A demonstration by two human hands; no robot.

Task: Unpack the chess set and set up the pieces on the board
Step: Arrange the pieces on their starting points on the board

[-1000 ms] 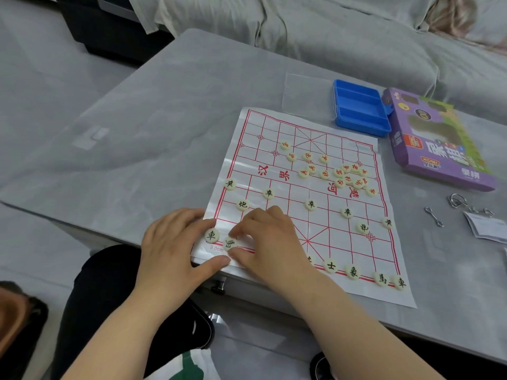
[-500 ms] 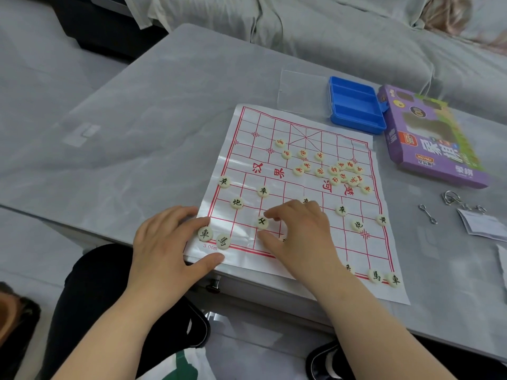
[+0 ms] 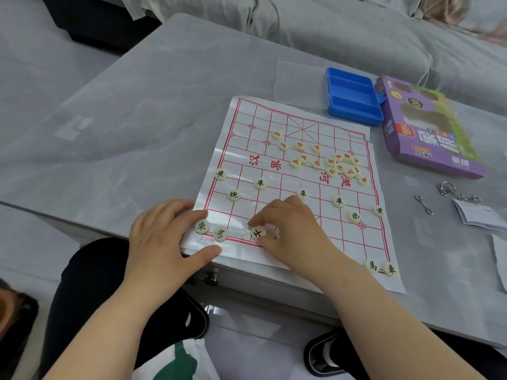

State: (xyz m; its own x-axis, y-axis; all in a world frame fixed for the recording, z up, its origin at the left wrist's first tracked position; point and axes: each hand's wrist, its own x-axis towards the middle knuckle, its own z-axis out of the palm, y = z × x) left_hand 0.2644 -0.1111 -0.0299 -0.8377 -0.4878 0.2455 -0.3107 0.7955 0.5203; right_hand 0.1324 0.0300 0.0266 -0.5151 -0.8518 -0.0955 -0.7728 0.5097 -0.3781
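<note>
The paper board [image 3: 241, 149] lies flat, black-lettered discs [image 3: 259, 183] spaced along its near half, red-lettered discs [image 3: 332, 163] clustered beyond.

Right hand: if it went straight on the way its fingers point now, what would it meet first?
Probably the horse piece on the near row, just left of the advisor piece that the right hand pinches. Beyond it lie the chariot piece and the left hand.

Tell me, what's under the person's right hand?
The right hand pinches a black-lettered piece on the near row of the paper board; a sliver of what may be a second piece shows beside it. The palm covers more squares, so anything there is hidden.
</note>
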